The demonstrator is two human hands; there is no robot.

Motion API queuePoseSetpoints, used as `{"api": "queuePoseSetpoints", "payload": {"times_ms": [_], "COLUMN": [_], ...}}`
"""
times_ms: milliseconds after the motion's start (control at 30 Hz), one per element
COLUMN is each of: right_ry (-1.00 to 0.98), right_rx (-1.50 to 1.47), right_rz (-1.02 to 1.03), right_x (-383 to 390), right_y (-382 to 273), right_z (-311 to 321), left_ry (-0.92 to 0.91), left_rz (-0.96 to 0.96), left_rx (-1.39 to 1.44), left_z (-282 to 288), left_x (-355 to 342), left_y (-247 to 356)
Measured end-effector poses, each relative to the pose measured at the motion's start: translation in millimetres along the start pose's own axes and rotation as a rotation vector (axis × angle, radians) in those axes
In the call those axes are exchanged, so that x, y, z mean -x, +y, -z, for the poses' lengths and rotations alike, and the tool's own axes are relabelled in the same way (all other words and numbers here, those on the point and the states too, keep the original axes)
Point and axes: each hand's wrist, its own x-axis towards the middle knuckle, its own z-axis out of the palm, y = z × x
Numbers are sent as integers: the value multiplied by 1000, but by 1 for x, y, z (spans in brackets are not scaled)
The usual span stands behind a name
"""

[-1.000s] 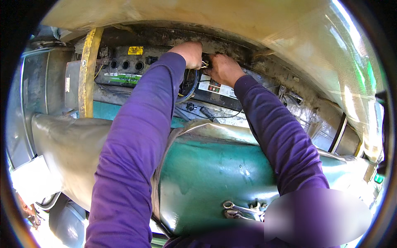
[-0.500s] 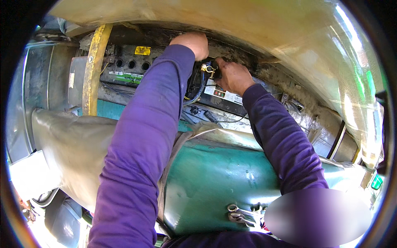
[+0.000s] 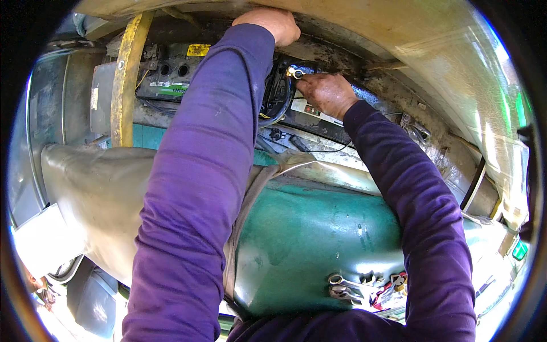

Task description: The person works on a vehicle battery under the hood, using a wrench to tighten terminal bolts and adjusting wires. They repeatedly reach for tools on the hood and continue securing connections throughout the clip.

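Far to the left of your hands a yellow strap (image 3: 126, 74) runs down over a black battery (image 3: 171, 77). Your left hand (image 3: 272, 24) is raised above that battery's right end, fingers curled against the dirty underside of the body panel (image 3: 399, 40); you cannot tell whether it holds anything. Just right and below, your right hand (image 3: 326, 94) is pinched shut on a small shiny metal terminal clamp (image 3: 295, 72). Well below your right forearm, wrenches (image 3: 345, 286) lie on the green tank (image 3: 307, 239).
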Motion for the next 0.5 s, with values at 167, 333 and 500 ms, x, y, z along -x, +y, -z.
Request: {"api": "queuePoseSetpoints", "payload": {"times_ms": [167, 333, 500], "right_ry": [-104, -30, 58], "right_rx": [-37, -189, -888], "right_rz": [-33, -56, -537], "right_x": [-4, 1, 42], "right_y": [-9, -9, -17], "right_z": [-1, -2, 73], "left_ry": [-193, -157, -277], "left_rz": [-19, -12, -83], "left_rx": [-87, -90, -130], "left_z": [3, 1, -2], "left_x": [0, -1, -1], "left_y": [1, -2, -6]}}
